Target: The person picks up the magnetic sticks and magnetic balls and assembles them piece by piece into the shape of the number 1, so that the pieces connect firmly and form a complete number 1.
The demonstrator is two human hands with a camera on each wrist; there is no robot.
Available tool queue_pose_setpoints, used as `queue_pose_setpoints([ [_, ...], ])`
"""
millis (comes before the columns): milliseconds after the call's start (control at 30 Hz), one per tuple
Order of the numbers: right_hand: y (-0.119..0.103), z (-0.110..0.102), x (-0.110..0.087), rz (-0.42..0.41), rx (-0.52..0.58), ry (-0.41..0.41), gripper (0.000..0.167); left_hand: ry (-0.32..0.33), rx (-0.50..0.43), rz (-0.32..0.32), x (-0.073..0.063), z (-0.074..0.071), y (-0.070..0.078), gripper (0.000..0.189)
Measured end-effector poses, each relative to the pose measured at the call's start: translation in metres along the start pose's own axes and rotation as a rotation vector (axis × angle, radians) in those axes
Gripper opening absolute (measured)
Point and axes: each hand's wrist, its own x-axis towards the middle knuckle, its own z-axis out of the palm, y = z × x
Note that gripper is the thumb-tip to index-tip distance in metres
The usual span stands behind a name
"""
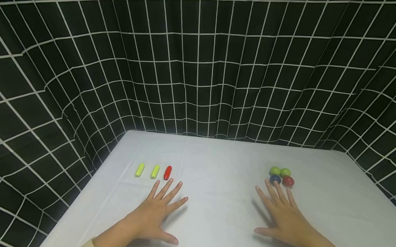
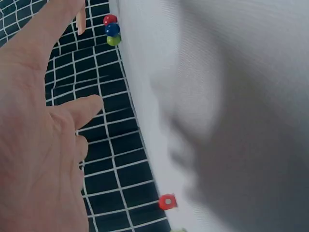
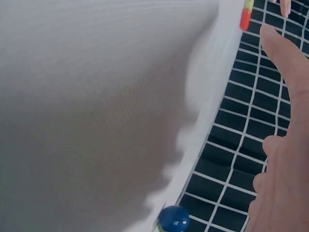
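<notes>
My left hand (image 1: 156,213) hovers over the table with its fingers spread, holding nothing. Just beyond its fingertips lie two yellow-green short rods (image 1: 139,170) and one red rod (image 1: 168,172), side by side. In the left wrist view the red rod (image 2: 167,201) shows a round end with a pale centre. On the other side, my right hand (image 1: 285,221) is also spread and holds nothing. Its fingertips come near a cluster of glossy balls: two green balls (image 1: 275,171), a blue ball (image 1: 275,179) and a red ball (image 1: 288,181). The blue ball (image 3: 174,219) appears low in the right wrist view.
A white cloth (image 1: 216,175) covers the table. Black curtains with a white grid (image 1: 206,73) hang behind the table and along both sides. Both hands cast shadows on the cloth.
</notes>
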Motion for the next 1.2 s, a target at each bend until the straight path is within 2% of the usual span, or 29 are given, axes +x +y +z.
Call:
queue_pose_setpoints([
  [167,0.004,0.003,0.004,0.072,0.093,-0.035,0.093,0.017,-0.081,-0.082,0.009,0.008,-0.006,0.086],
  [300,0.005,0.005,0.012,0.158,0.219,-0.026,0.079,0.080,-0.165,-0.210,0.019,0.017,-0.011,0.074],
  [467,0.001,0.005,0.021,0.294,0.376,0.004,0.055,0.228,-0.306,-0.385,0.031,0.023,-0.009,0.052],
  [600,0.002,0.009,0.025,0.411,0.464,0.019,0.040,0.378,-0.409,-0.500,0.038,0.029,-0.012,0.035],
  [733,0.006,0.015,0.025,0.534,0.516,0.002,0.031,0.506,-0.527,-0.589,0.043,0.037,-0.018,0.026],
  [867,0.012,0.021,0.023,0.623,0.641,-0.013,0.031,0.605,-0.570,-0.679,0.047,0.043,-0.025,0.024],
  [1000,0.017,0.023,0.022,0.724,0.772,-0.036,0.042,0.695,-0.610,-0.766,0.051,0.044,-0.031,0.025],
  [1200,0.015,0.022,0.020,0.778,0.813,-0.056,0.047,0.744,-0.637,-0.861,0.058,0.051,-0.036,0.028],
])
